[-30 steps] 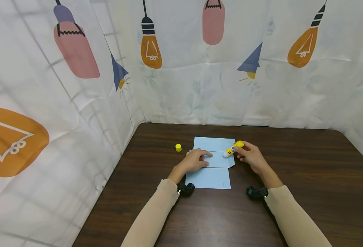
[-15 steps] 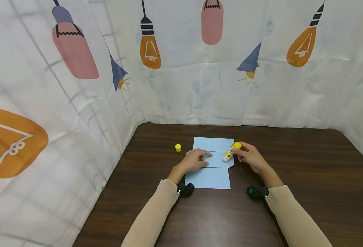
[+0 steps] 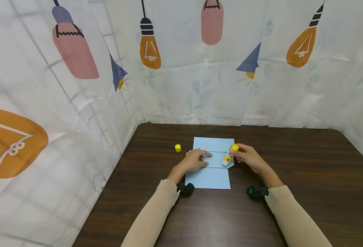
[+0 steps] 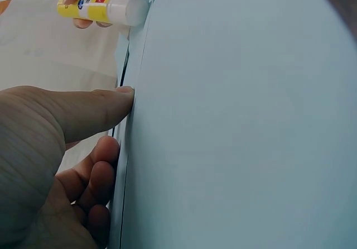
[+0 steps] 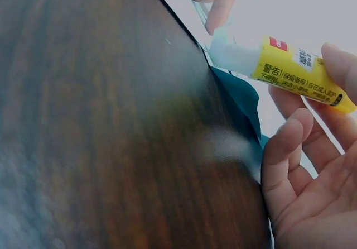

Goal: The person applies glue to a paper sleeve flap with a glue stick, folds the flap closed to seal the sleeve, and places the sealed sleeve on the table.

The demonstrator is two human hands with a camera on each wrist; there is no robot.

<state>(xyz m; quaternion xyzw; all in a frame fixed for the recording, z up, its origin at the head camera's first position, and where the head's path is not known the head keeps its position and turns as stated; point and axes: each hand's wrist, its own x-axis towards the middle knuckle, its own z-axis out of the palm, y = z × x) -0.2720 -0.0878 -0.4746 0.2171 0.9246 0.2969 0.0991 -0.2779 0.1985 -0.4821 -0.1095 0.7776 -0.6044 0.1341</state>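
Light blue folded paper [image 3: 211, 179] lies on the table, with crease lines across it and flaps at the far and near ends. My left hand [image 3: 195, 161] presses on its left part, thumb and index finger stretched out over the sheet. In my right hand [image 3: 250, 158] I grip a yellow and white glue stick [image 3: 229, 157], uncapped and tilted, its white end down at the right edge of the paper's middle panel. The right wrist view shows the printed yellow barrel [image 5: 298, 70] held between thumb and fingers. Beside that, a blue flap [image 5: 240, 95] stands slightly raised off the table.
A small yellow cap [image 3: 178, 148] stands on the dark wooden table [image 3: 307, 171], left of the paper. Behind and to the left hangs a white curtain [image 3: 184, 92] printed with lamps and bulbs. Both wrists wear black straps [image 3: 257, 192].
My right hand has drawn the glue stick's white end toward me along the paper's right edge, and the stick has become steeper. The left hand and the paper stay in place.
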